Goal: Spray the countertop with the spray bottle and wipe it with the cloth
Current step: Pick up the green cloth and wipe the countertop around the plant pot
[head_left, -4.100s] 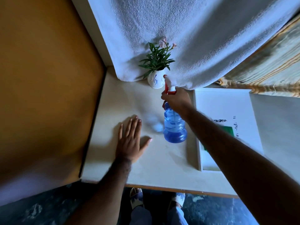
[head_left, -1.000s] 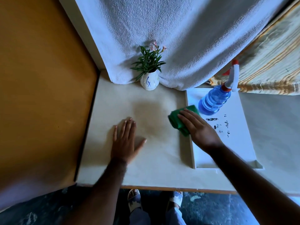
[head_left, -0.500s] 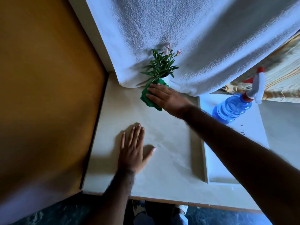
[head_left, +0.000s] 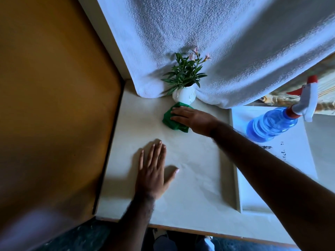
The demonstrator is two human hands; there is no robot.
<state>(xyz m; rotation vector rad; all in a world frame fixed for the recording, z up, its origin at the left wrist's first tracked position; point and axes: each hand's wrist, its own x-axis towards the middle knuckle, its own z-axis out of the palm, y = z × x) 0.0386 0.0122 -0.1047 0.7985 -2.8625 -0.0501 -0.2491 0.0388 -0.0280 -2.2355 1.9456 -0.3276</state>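
A green cloth (head_left: 169, 121) lies folded on the pale countertop (head_left: 195, 174), just in front of the vase. My right hand (head_left: 192, 119) presses flat on the cloth, fingers pointing left. My left hand (head_left: 154, 173) rests palm down on the countertop nearer the front edge, fingers spread, holding nothing. The blue spray bottle (head_left: 272, 124) with its white and red trigger head stands on a white tray (head_left: 297, 171) at the right, apart from both hands.
A white vase with a green plant (head_left: 184, 82) stands at the back against a hanging white towel (head_left: 217, 42). A brown wall panel (head_left: 54, 105) borders the counter on the left. The counter's front edge runs along the bottom.
My right hand took the cloth off the tray's edge and slid it across the counter to the vase; since half a second ago it has come back slightly from the vase. My left hand stayed put.
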